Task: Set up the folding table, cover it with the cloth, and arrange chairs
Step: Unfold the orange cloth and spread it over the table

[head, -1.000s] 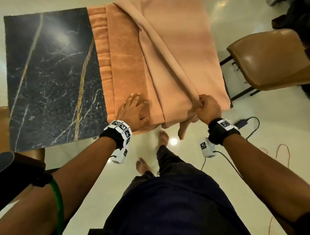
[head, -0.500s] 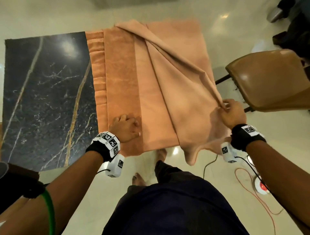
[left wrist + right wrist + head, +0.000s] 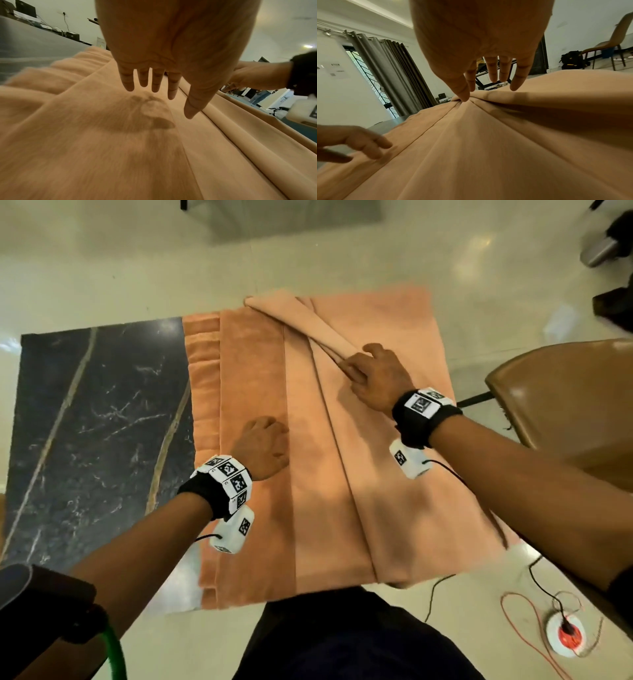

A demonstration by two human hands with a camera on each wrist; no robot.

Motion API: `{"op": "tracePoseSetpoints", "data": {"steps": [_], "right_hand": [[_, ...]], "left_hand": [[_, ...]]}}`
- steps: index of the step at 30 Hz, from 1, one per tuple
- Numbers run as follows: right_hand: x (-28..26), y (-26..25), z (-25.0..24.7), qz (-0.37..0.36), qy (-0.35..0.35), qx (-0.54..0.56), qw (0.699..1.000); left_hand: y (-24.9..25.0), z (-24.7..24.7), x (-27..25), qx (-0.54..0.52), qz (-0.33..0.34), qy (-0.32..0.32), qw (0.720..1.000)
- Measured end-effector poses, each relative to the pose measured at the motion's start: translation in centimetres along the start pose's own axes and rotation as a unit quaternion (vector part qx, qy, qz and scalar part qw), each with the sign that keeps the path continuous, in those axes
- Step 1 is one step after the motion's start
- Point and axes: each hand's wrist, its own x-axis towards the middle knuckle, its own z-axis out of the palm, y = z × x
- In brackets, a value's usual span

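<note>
A peach-orange fabric cloth (image 3: 329,446), partly folded in long layers, covers the right portion of the dark marble-patterned worktop (image 3: 99,422) with gold and white veins; the left portion of that surface lies bare. The cloth's near edge hangs over the worktop's front, and a thick diagonal fold runs from its far edge toward the middle.

The left hand (image 3: 263,445) is over the darker, ribbed-edged layer of the cloth near the middle of the worktop. In the left wrist view its fingers (image 3: 144,79) are straight and slightly spread, holding nothing; they seem to hover just above the fabric with a shadow beneath, though the blur makes contact hard to judge.

The right hand (image 3: 376,378) is farther out, at the near end of the diagonal fold. In the right wrist view its thumb and forefinger pinch a gathered ridge of cloth (image 3: 471,100), creases radiating from that point, while the other fingers (image 3: 505,71) are extended.

A tan leather-look chair (image 3: 565,402) with a dark frame stands just beside the worktop's right edge. On the pale glossy floor (image 3: 137,261) at the lower right lie a round white socket with a red centre (image 3: 565,637) and thin orange and black cables.
</note>
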Motion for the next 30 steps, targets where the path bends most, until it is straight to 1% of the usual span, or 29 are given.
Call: {"op": "tracePoseSetpoints", "data": {"steps": [4, 7, 9, 11, 13, 14, 17, 20, 21, 23, 25, 27, 28, 30], "right_hand": [[6.6, -1.8, 0.1, 0.009, -0.030, -0.022, 0.999], [10.1, -3.0, 1.0, 0.005, -0.052, -0.028, 0.998], [11.6, -3.1, 1.5, -0.002, -0.069, -0.035, 0.997], [12.4, -2.4, 1.5, -0.001, -0.067, -0.042, 0.997], [12.6, -0.3, 0.6, 0.019, -0.066, -0.027, 0.997], [12.8, 1.7, -0.1, 0.037, -0.070, -0.016, 0.997], [12.4, 8.6, -3.0, 0.128, -0.038, -0.016, 0.991], [10.9, 15.1, -5.6, 0.250, -0.016, -0.045, 0.967], [10.0, 16.8, -6.3, 0.279, -0.012, -0.042, 0.959], [8.1, 18.7, -7.0, 0.318, 0.009, 0.002, 0.948], [6.6, 18.8, -6.8, 0.319, 0.051, 0.063, 0.944], [5.8, 17.3, -5.8, 0.297, 0.099, 0.142, 0.939], [5.6, 16.2, -5.4, 0.277, 0.106, 0.162, 0.941], [4.9, 14.7, -4.0, 0.238, 0.074, 0.140, 0.958]], "left_hand": [[-0.1, -2.8, 7.5, 0.019, 0.007, 0.024, 1.000], [-0.8, -4.5, 12.0, 0.039, -0.001, 0.026, 0.999], [-1.1, -5.6, 14.4, 0.054, -0.015, 0.017, 0.998], [-1.3, -6.4, 16.1, 0.056, -0.044, -0.008, 0.997], [-1.2, -6.8, 16.8, 0.053, -0.064, -0.028, 0.996], [-1.1, -7.0, 17.1, 0.050, -0.067, -0.029, 0.996], [-1.1, -7.3, 17.4, 0.034, -0.070, -0.023, 0.997], [-1.2, -7.3, 17.7, 0.026, -0.071, -0.023, 0.997], [-1.2, -7.4, 17.8, 0.025, -0.073, -0.024, 0.997], [-1.1, -7.4, 18.0, 0.024, -0.075, -0.028, 0.997], [-1.0, -7.3, 18.2, 0.029, -0.079, -0.027, 0.996], [-1.1, -7.1, 18.3, 0.037, -0.081, -0.023, 0.996], [-1.2, -7.1, 18.3, 0.039, -0.082, -0.022, 0.996], [-1.2, -6.8, 18.2, 0.042, -0.077, -0.018, 0.996]]}}
